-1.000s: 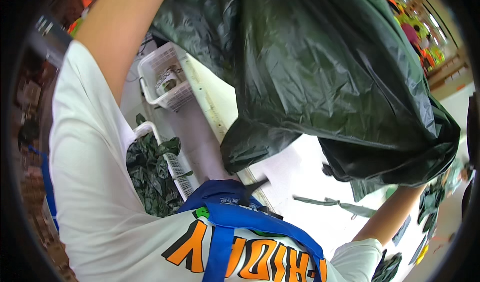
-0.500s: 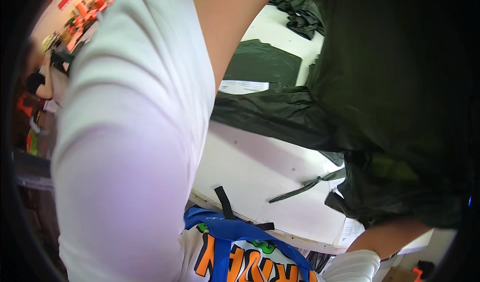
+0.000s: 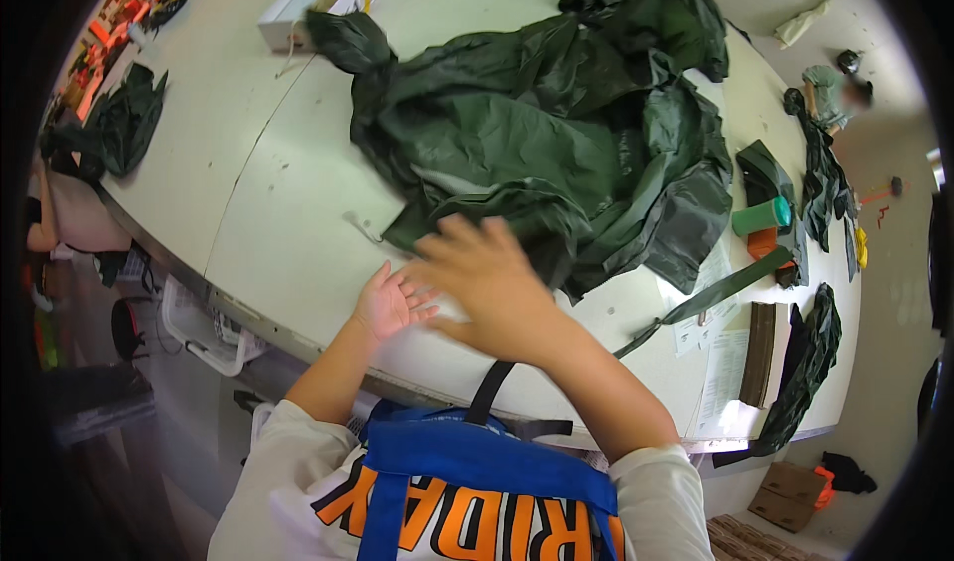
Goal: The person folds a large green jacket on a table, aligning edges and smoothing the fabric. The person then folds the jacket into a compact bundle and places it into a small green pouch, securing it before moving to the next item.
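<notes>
A crumpled dark green garment (image 3: 497,114) of shiny, waterproof-looking cloth lies in a heap on the white table (image 3: 278,213). Close to its near edge is my left hand (image 3: 386,305), palm turned up and fingers apart, with nothing in it. My right hand (image 3: 487,288) hovers in front of the garment, somewhat smeared by motion. Its fingers are spread and hold nothing; whether it touches the cloth I cannot tell. A green strap (image 3: 696,298) trails off to the right of the heap.
An open white box (image 3: 288,19) stands at the far left. To the right are a green cylindrical container (image 3: 761,217), paper sheets (image 3: 723,377) and more dark green cloth (image 3: 810,362). A white basket (image 3: 204,327) sits below the table edge. Another person (image 3: 833,94) is at the far right.
The dark garment that was raised high on the right now lies on the table. Both my arms have come down, and my hands are close together near the table's front edge.
</notes>
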{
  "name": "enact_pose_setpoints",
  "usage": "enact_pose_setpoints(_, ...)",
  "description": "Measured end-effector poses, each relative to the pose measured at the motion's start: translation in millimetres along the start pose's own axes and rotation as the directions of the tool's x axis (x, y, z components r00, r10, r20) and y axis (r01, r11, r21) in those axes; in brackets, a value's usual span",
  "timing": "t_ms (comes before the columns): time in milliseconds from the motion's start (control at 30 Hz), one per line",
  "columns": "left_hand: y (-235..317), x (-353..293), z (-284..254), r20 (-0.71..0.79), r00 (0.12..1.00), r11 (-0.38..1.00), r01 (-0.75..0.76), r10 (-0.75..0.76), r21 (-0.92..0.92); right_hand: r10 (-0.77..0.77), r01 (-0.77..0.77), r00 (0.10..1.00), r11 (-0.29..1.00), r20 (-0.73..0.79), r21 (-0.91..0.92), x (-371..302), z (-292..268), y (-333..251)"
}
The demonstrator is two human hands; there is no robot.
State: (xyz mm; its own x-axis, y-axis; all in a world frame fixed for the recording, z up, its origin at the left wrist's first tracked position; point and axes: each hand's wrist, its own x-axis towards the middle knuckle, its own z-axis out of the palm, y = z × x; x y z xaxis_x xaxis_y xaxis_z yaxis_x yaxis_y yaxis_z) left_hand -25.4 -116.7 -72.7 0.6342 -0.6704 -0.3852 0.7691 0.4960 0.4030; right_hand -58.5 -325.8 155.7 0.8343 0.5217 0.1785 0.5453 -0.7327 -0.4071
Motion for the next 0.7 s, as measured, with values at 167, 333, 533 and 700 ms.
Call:
enact_pose_setpoints(167,40,-36,22,-0.197,0.963,0.982,0.188,-0.186,-0.008,0.574,-0.619,0.66,0.781,-0.485,0.081,-51,26,62)
enact_pose_setpoints(333,30,-1,63,-0.229,0.973,1.0,0.018,-0.018,0.0,0.824,-0.707,0.533,0.558,-0.192,0.434,-48,59,73)
enact_pose_setpoints(533,-8,-64,71,0.02,0.997,0.924,-0.064,0.078,-0.378,0.089,-0.126,0.992,0.782,0.091,0.61,-40,30,-61)
enact_pose_setpoints(700,-5,-118,58,-0.069,0.993,0.992,-0.105,0.1,-0.071,0.451,-0.288,0.876,0.772,-0.17,0.567,-62,45,-31)
